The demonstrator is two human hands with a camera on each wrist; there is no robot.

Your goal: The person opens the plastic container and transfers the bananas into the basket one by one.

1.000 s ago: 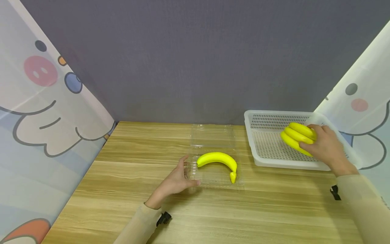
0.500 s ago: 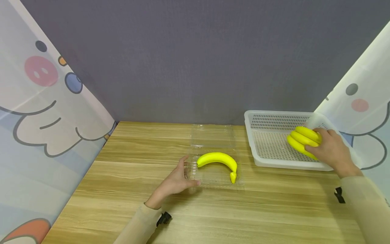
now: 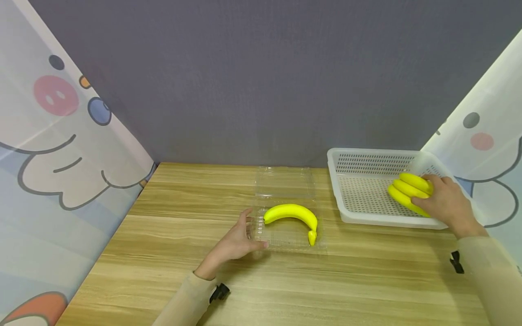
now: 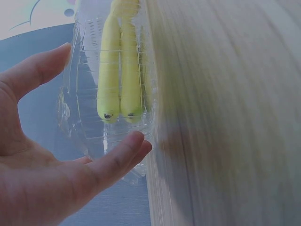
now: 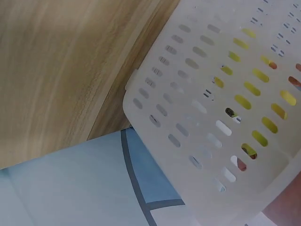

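A clear plastic clamshell container (image 3: 285, 237) lies on the table with its lid (image 3: 284, 182) folded back. Inside, a yellow banana (image 3: 290, 210) shows from above; from the side, in the left wrist view, two bananas (image 4: 109, 70) appear one over the other. My left hand (image 3: 234, 239) holds the container's left end, thumb along the front edge and fingers at the left side. Over on the right, my right hand (image 3: 444, 201) grips a bunch of bananas (image 3: 409, 192) in the white basket (image 3: 363, 218). Most of that hand is hidden behind the basket in the right wrist view.
A grey wall panel (image 3: 244, 81) rises behind the wooden table (image 3: 183, 194). Printed cartoon sheets stand along the left side (image 3: 24, 181) and the right side (image 3: 487, 158). The basket's raised, slotted walls surround the right hand's bananas.
My right hand has moved right and slightly toward me with the bananas, lower in the basket. The left hand and the container have stayed in place.
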